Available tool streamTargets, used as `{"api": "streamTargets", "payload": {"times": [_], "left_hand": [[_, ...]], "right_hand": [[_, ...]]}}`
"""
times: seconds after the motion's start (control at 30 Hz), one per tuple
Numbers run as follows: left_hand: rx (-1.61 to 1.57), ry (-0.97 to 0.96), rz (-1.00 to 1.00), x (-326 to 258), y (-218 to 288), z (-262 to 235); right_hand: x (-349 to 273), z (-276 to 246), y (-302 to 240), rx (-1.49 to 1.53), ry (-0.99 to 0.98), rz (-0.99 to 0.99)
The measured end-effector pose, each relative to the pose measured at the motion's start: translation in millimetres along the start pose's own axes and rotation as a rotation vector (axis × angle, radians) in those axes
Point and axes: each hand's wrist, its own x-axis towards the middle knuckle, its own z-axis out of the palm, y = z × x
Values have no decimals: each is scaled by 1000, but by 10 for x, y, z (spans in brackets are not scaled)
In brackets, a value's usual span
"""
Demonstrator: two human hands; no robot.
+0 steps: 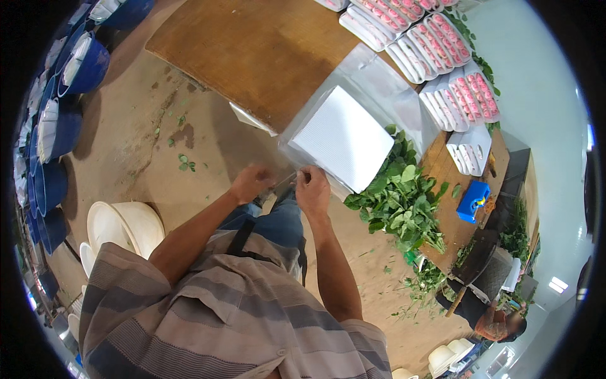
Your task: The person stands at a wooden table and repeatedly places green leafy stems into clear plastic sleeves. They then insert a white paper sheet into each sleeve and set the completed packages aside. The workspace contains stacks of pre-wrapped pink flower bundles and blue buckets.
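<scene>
My left hand [252, 182] is in front of my waist, its fingers curled together and slightly blurred; what they hold, if anything, is hidden. To its right, my right hand [312, 185] pinches a thin clear strip [285, 180] that shows between both hands. Just beyond the right hand lies a white corrugated cardboard wrap [344, 136], resting on a sheet of clear plastic film [366, 66] at the table's near edge. Leafy green stems [404, 202] stick out of the wrap toward the right. Any flowers inside it are covered.
The brown wooden table [252, 50] carries stacked white-wrapped bunches of pink roses [442, 41] at the far right. A blue tape dispenser [473, 201] sits at its right end. Blue buckets [57, 126] line the left; cream tubs [123, 227] stand nearer. Another person [495, 325] is at lower right.
</scene>
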Motion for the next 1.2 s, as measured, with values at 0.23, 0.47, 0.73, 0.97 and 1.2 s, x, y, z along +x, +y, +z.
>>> {"api": "streamTargets", "payload": {"times": [0.23,0.47,0.73,0.97,1.2], "left_hand": [[-514,152,-127,-291,601,59],[-835,249,-121,-483,1302,157],[-997,-13,29,-232,1224,-64],[-1006,-27,-16,2,1671,-65],[-1032,-43,-18,461,1921,-245]], "right_hand": [[-458,-152,-418,-115,82,-262],[-774,13,-221,-359,397,-144],[-1223,-927,415,-528,716,-76],[-1098,-2037,-141,-408,424,-63],[-202,-2695,29,-209,409,-32]]}}
